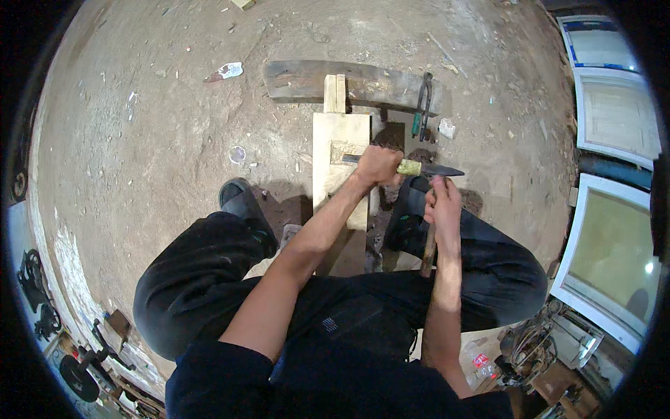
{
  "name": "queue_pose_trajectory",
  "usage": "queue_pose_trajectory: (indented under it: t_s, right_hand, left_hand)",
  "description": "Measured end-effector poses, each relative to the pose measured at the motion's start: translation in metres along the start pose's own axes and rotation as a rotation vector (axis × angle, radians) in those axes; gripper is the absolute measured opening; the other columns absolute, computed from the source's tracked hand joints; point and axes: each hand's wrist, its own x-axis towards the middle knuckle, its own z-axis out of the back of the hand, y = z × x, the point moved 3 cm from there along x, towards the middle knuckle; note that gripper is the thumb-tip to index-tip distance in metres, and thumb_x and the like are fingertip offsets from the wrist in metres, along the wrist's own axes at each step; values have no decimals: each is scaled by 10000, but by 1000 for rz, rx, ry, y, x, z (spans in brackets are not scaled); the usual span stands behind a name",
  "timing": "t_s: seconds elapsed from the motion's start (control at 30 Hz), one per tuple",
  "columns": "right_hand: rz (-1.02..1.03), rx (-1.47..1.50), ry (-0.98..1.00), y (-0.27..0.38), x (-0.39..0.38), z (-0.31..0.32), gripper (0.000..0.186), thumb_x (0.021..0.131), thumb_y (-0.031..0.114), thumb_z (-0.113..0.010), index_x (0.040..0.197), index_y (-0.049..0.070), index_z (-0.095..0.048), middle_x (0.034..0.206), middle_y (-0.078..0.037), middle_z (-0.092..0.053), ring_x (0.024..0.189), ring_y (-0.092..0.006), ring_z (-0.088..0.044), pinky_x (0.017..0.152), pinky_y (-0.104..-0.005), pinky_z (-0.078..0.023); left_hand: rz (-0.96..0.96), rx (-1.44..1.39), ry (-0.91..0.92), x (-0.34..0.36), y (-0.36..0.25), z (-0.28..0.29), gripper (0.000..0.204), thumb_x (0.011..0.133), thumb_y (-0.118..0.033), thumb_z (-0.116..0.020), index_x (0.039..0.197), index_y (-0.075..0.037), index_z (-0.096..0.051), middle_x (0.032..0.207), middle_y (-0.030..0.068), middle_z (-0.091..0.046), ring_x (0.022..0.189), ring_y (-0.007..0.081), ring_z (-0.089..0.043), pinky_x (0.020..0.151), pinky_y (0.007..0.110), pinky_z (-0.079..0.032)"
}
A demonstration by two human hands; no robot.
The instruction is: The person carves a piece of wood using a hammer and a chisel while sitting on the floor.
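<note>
Pale wood takes up the middle of the frame: we see a long board [342,130] running downward between two bent legs in dark trousers [199,279], its lower part in shadow. At upper centre its end narrows to a tongue [335,93], which overlaps a dark, weathered plank [300,80] lying crosswise on the floor [164,133]; we cannot tell whether the two touch.

Near the centre, we find the left hand [380,165] closed round a chisel [409,167], palm hidden from us. The metal blade points left, its tip at a shallow, roughly squared recess [337,151] in the board's face, while the yellowish handle juts out to the right.

Just right of centre, the right hand [444,200] is wrapped round the upper shaft of a hammer [444,170]. Its dark head lies sideways, tapering to a point on the right, the other end close by the chisel's butt; contact there we cannot make out. The wooden shaft hangs below the fist.

On the plank's right end, above the hands, we see pincers [423,105] with green on one handle, and just beside them a whitish lump [447,128]. White-framed panels [611,237] line the right edge, and a clear bottle [481,371] lies at lower right.
</note>
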Motion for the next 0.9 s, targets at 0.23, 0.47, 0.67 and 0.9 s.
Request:
queue_pose_trajectory:
  t_s: [0.23, 0.47, 0.67, 0.9]
  right_hand:
    - [199, 361, -309, -10, 7, 11, 239, 988, 334, -488, 916, 112, -433, 628, 36, -361, 431, -39, -297, 363, -210, -214]
    - [217, 328, -135, 5, -4, 6, 262, 988, 352, -481, 940, 96, -457, 621, 19, -376, 421, -53, -311, 360, -223, -224]
    - [47, 44, -65, -18, 27, 10, 224, 977, 303, -465, 927, 85, -453, 644, 5, -394, 430, -75, -353, 347, -241, -282]
    - [-104, 64, 62, -26, 29, 7, 260, 988, 347, -465, 944, 95, -417, 654, 16, -379, 424, -72, -317, 356, -249, -275]
  left_hand:
    - [26, 2, -70, 5, -1, 4, 312, 607, -334, -693, 785, -93, -606, 712, 129, -654, 682, 337, -654, 590, 453, -514]
    - [26, 11, -124, 3, 3, 8, 278, 607, -312, -698, 734, -87, -592, 672, 130, -647, 654, 326, -660, 570, 437, -520]
    - [6, 15, -59, 1, -2, 9, 290, 596, -308, -709, 746, -82, -607, 687, 138, -651, 672, 321, -662, 583, 434, -523]
    - [-29, 39, -57, 1, -1, 2, 316, 591, -326, -718, 784, -110, -592, 689, 120, -645, 664, 331, -655, 587, 451, -523]
